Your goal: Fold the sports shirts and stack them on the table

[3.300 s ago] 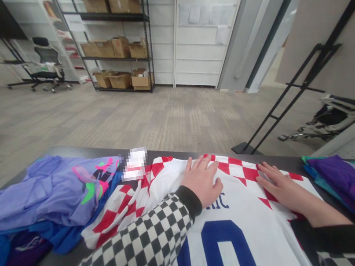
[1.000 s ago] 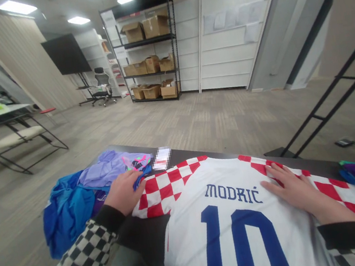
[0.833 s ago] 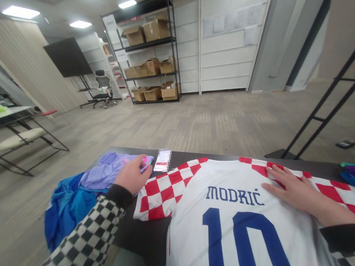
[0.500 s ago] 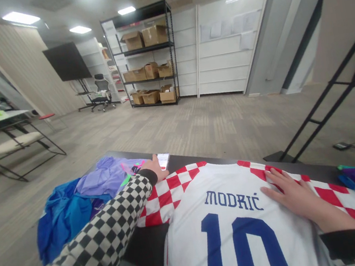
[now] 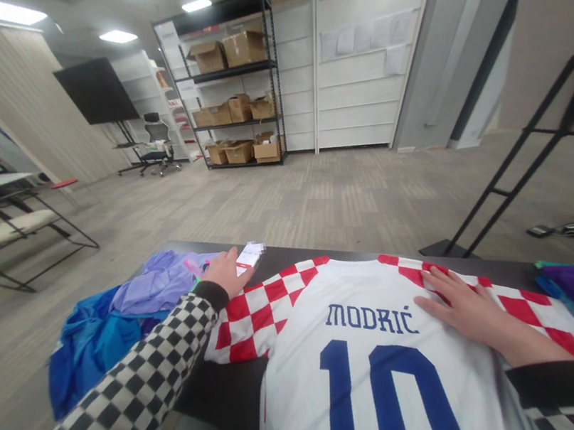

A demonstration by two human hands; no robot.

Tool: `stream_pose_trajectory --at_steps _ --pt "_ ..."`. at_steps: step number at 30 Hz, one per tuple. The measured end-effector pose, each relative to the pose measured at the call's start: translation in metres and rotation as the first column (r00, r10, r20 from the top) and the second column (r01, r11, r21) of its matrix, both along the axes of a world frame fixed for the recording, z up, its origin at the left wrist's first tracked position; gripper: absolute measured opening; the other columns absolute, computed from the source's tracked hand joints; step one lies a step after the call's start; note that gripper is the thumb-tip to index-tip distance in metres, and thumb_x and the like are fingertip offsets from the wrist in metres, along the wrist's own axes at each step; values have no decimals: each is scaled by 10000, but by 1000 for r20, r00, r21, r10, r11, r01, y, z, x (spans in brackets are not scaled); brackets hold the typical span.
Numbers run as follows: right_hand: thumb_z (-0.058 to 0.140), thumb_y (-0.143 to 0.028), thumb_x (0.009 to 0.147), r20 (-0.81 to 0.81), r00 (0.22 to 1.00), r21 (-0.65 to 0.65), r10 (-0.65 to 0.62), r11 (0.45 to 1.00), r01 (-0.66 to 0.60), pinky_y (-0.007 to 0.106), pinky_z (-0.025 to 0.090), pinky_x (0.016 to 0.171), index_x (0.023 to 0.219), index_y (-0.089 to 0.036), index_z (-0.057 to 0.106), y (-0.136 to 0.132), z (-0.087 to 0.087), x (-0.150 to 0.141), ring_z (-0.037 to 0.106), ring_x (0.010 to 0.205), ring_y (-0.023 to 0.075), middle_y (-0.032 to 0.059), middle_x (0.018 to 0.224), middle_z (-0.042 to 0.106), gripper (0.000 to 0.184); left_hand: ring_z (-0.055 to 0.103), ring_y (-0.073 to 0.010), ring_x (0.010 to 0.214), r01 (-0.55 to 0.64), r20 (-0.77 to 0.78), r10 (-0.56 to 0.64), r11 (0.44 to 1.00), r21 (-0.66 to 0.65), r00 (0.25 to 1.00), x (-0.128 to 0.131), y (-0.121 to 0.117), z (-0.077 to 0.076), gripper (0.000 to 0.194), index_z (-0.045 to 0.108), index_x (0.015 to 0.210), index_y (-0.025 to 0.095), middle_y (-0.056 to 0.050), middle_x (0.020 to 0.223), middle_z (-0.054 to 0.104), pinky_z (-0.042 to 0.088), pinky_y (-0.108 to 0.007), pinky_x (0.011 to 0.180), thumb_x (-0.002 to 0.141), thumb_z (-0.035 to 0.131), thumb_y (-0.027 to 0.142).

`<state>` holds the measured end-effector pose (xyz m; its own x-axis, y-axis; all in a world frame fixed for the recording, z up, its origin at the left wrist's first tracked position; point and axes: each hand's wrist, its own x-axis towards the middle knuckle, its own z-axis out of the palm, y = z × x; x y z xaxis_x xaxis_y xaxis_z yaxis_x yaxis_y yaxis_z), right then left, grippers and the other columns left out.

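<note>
The Modrić jersey (image 5: 302, 313) is pressed by the right hand (image 5: 469, 317), fingers wide; beyond its collar, the left hand (image 5: 224, 273) stays open beside a blurred card (image 5: 250, 254).

Office stockroom, beyond the left fingers (image 5: 225, 261): carpet (image 5: 316, 196), steel shelving (image 5: 231, 79) with cardboard boxes (image 5: 243, 49), swivel chair (image 5: 161, 144), wall screen (image 5: 96, 91).

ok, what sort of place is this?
Probably an office stockroom or storage area that handles sportswear. Black metal shelving holds cardboard boxes above a carpeted floor, and a dark table carries a red-and-white checked football shirt beside other bright garments.
</note>
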<state>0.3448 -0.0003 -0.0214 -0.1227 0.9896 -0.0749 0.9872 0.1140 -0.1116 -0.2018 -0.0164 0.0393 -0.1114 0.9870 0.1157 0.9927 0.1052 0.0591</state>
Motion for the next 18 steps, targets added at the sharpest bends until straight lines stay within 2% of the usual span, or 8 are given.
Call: stream_pose_trajectory --at_steps 2,3,5,7,10,14,16,18 --pt "405 -668 1040 -5 1000 -4 -2 1000 2 759 270 1347 1712 -206 489 1 -1 1 270 1721 410 119 1835 335 820 722 -355 1258 53 -7 -53 995 83 999 1 -25 4 453 685 1349 135 -217 1323 762 519 -446 1117 1058 465 405" --pt "411 -671 1035 -7 1000 0 -1 1000 1 760 271 1346 1705 -212 499 1 -2 1 273 1719 413 118 1832 345 817 751 -345 1167 33 -2 -33 997 67 999 1 -40 7 386 721 1231 172 -188 1217 790 540 -448 1064 1062 443 380" --pt "428 -671 1025 -11 1000 20 7 1000 -6 772 279 1337 1688 -222 524 3 -6 4 292 1711 424 121 1820 375 806 776 -346 963 -99 12 100 993 -61 995 -3 -68 9 346 721 1007 223 -146 983 796 565 -448 899 1065 447 427" --pt "432 -670 1020 -14 1000 51 15 999 -14 792 292 1322 1676 -224 542 4 -10 6 321 1697 441 134 1802 412 801 765 -350 853 -229 19 237 954 -193 971 -9 -91 7 399 676 863 245 -127 851 767 535 -429 775 1057 478 532" --pt "427 -680 1017 -24 1000 81 18 997 -16 818 317 1298 1671 -204 552 7 -13 8 356 1675 472 164 1781 442 819 745 -310 820 -232 117 268 939 -253 956 -20 -110 -4 384 610 772 259 -93 806 752 483 -384 723 1040 537 523" --pt "438 -686 1009 -23 1000 73 11 997 -10 812 322 1299 1672 -197 549 7 -10 7 354 1675 474 160 1784 442 831 697 -234 779 -150 366 188 980 -132 911 -27 -114 -20 205 600 774 255 -26 784 730 477 -336 731 966 587 325" --pt "439 -680 1011 -17 1000 51 11 999 -10 800 297 1316 1680 -201 535 5 -8 5 329 1690 457 147 1799 423 828 672 -219 752 -169 508 171 984 -49 845 -26 -113 -24 190 598 756 249 -5 749 698 495 -325 725 926 609 334" --pt "432 -670 1016 -14 1000 43 16 999 -15 797 287 1320 1679 -204 534 4 -6 4 318 1697 449 143 1805 413 817 658 -207 705 -236 714 180 971 -21 676 -22 -112 -24 212 576 755 245 19 701 656 515 -312 682 889 650 392"
